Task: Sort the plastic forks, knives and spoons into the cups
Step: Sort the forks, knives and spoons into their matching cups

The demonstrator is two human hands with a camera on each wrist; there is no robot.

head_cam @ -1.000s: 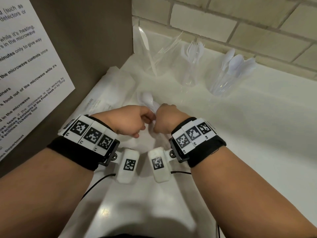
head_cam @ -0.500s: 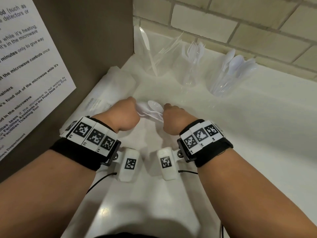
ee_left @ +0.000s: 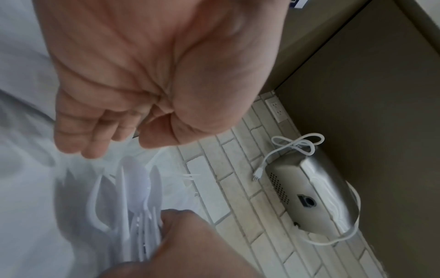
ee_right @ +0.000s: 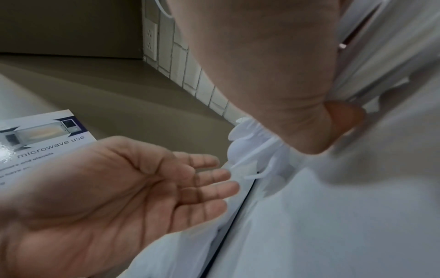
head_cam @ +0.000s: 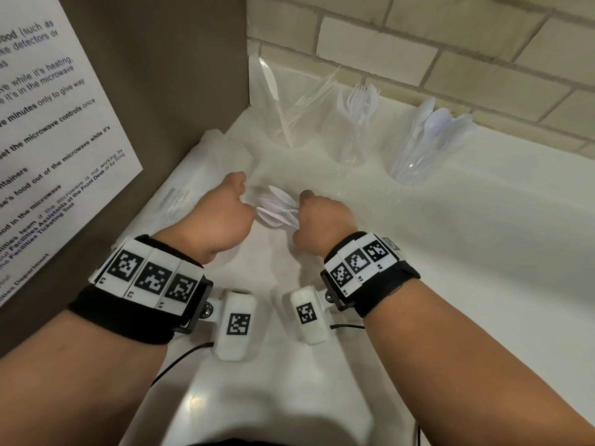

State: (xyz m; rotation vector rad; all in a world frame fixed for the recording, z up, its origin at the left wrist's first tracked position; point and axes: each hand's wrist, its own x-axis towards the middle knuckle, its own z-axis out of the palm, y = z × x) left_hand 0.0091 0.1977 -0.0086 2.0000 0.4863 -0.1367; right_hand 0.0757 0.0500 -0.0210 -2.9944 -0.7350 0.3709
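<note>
A bunch of white plastic spoons (head_cam: 278,209) is fanned out between my hands above the white counter (head_cam: 450,252). My right hand (head_cam: 322,220) grips their handles; the left wrist view shows the spoons (ee_left: 138,188) sticking out of the right hand (ee_left: 181,244). My left hand (head_cam: 225,214) is just left of the bowls, and its fingers (ee_right: 209,178) are relaxed and hold nothing. Three clear cups stand at the back: a knife cup (head_cam: 289,123), a fork cup (head_cam: 354,133) and a spoon cup (head_cam: 415,156).
A crumpled clear plastic wrapper (head_cam: 193,188) lies on the counter to the left, against a brown panel bearing a microwave notice (head_cam: 48,123). A brick wall (head_cam: 450,59) stands behind the cups. A metal appliance with a white cord (ee_left: 314,197) shows in the left wrist view.
Both hands have moved forward, away from my body, with the spoons. The left hand has come off the bunch and opened, while the right hand keeps hold of the handles.
</note>
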